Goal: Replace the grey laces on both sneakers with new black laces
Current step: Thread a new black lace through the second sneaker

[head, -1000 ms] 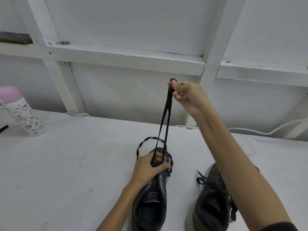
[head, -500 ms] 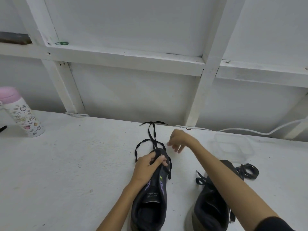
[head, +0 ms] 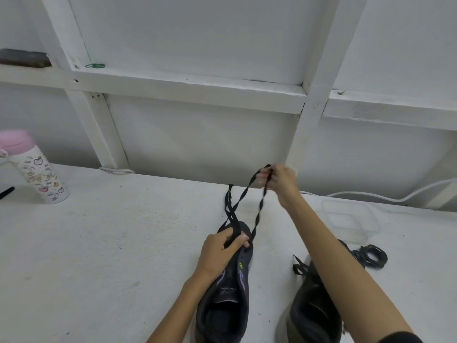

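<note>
A dark sneaker (head: 227, 300) lies on a white surface (head: 111, 243), toe pointing away. The left hand (head: 220, 251) rests on its front, grip curled, pinching a black lace (head: 233, 219) against the shoe. The right hand (head: 279, 180), raised beyond the toe, pinches the lace's strands in a tight grip. A second sneaker (head: 311, 308) lies just to the right, partly behind the right forearm, with a coil of dark laces (head: 371, 256) near it.

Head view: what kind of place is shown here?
Probably a plain home work corner: a white painted table against a white wall with bare beams, a pink-lidded drink bottle and a loose cable.
</note>
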